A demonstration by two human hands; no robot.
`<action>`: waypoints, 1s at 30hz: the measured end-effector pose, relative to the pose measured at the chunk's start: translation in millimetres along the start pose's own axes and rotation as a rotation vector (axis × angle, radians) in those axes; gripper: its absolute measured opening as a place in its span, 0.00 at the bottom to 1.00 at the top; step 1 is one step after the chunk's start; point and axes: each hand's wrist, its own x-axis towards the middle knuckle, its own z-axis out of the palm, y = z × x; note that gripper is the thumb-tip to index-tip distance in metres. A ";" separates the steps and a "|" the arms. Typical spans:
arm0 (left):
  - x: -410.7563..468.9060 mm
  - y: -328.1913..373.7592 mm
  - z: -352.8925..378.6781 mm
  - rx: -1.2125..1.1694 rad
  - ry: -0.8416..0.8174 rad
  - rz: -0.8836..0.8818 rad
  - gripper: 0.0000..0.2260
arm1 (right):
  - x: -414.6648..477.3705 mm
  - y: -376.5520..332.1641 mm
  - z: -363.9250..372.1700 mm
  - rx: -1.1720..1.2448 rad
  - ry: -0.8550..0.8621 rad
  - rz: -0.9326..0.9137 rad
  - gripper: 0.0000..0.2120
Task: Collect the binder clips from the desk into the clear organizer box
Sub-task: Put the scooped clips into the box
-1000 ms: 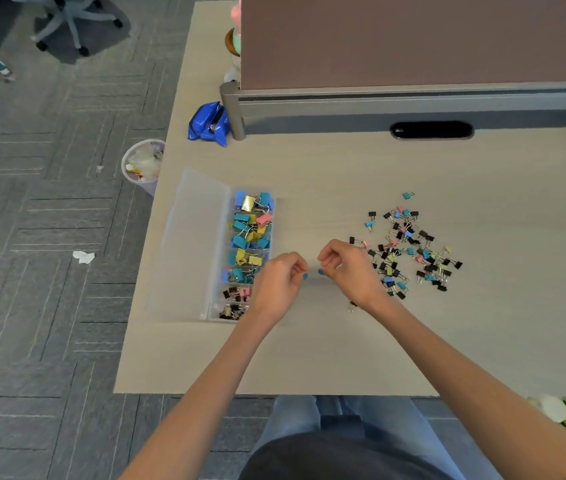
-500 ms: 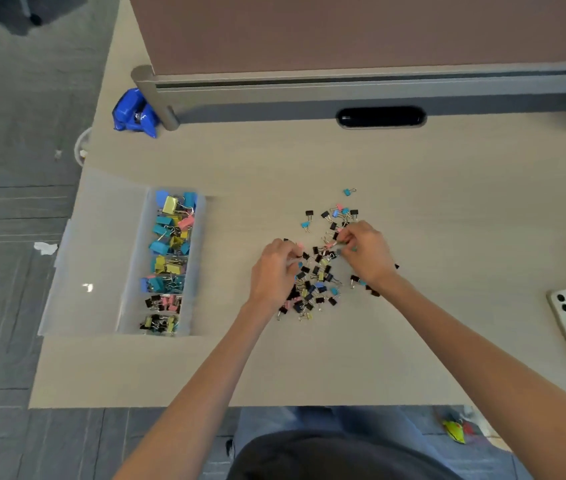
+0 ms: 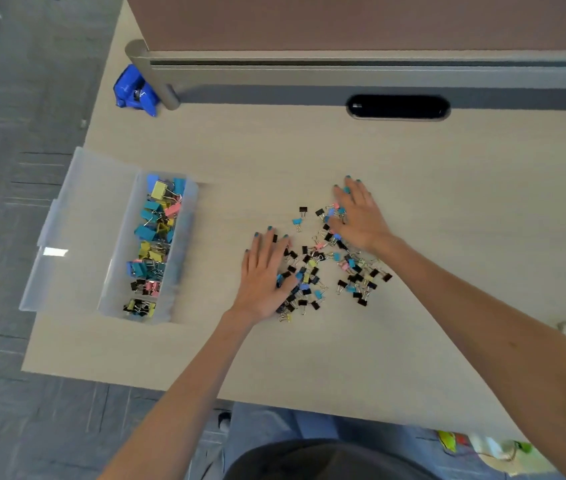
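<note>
A clear organizer box (lid open, partly filled) sits left on the surface. Right of it, the left hand lies flat, fingers spread, on the loose binder clips; the right hand, fingers also spread, covers the pile's far edge.

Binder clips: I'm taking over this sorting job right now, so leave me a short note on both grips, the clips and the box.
Left grip: open, flat on the near-left part of the loose clips.
Right grip: open, flat on the pile's far side.
Organizer box: left of the pile, lid open, already holding many clips.
Left to do: the whole loose pile on the desk goes into the box.
</note>
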 end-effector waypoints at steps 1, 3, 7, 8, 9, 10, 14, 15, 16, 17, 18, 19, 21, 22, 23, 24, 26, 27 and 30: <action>-1.3 -0.9 0.4 0.008 -0.022 -0.004 0.33 | -4.6 -2.0 4.1 0.000 0.003 -0.026 0.34; -3.0 -1.4 0.4 0.013 -0.071 0.000 0.36 | -18.5 -5.9 15.1 0.010 -0.010 -0.092 0.33; -2.8 -1.4 -3.9 -0.018 -0.110 0.060 0.44 | -47.1 -8.9 34.0 -0.012 -0.008 -0.216 0.33; -2.7 -0.4 -5.2 -0.028 -0.114 0.075 0.46 | -51.7 -8.7 36.9 -0.010 -0.014 -0.232 0.34; -2.7 1.2 -6.8 -0.036 -0.111 0.086 0.47 | -55.4 -8.3 38.5 -0.006 -0.012 -0.243 0.35; -1.7 3.0 -8.0 -0.043 -0.099 0.094 0.48 | -57.9 -7.7 39.4 -0.002 0.005 -0.250 0.37; 5.2 14.8 -9.0 -0.033 -0.032 0.081 0.52 | -60.5 -3.9 35.8 -0.009 0.056 -0.221 0.46; 7.5 17.9 -8.0 -0.007 -0.015 0.078 0.51 | -59.9 -3.9 34.5 -0.030 0.052 -0.222 0.47; 10.1 20.9 -6.8 0.025 0.004 0.080 0.50 | -59.0 -4.4 33.3 -0.054 0.053 -0.225 0.47; 12.8 23.3 -5.5 0.057 0.025 0.083 0.47 | -57.7 -5.4 32.3 -0.073 0.059 -0.226 0.47; 15.8 25.6 -4.5 0.084 0.047 0.088 0.45 | -56.2 -6.5 31.8 -0.087 0.065 -0.220 0.46; 18.7 27.5 -3.7 0.103 0.065 0.092 0.42 | -55.1 -8.0 31.6 -0.098 0.073 -0.213 0.45; 23.7 30.6 -3.0 0.109 0.087 0.090 0.36 | -53.4 -11.1 33.6 -0.099 0.086 -0.193 0.39; 25.8 31.9 -3.3 0.094 0.093 0.085 0.34 | -52.8 -12.3 34.8 -0.080 0.093 -0.179 0.36; 27.4 33.3 -4.1 0.073 0.097 0.081 0.31 | -52.7 -13.7 35.6 -0.053 0.101 -0.165 0.32; 28.8 35.0 -5.6 0.050 0.100 0.076 0.29 | -53.2 -15.1 35.7 -0.025 0.106 -0.148 0.29; 30.9 38.3 -8.3 0.013 0.100 0.063 0.24 | -54.1 -17.5 35.4 0.024 0.103 -0.122 0.24; 32.0 39.4 -9.0 -0.003 0.098 0.056 0.22 | -54.8 -18.5 35.3 0.046 0.099 -0.115 0.22; 36.1 40.8 -8.7 -0.064 0.072 0.044 0.19 | -55.0 -20.7 34.4 0.108 0.090 -0.095 0.19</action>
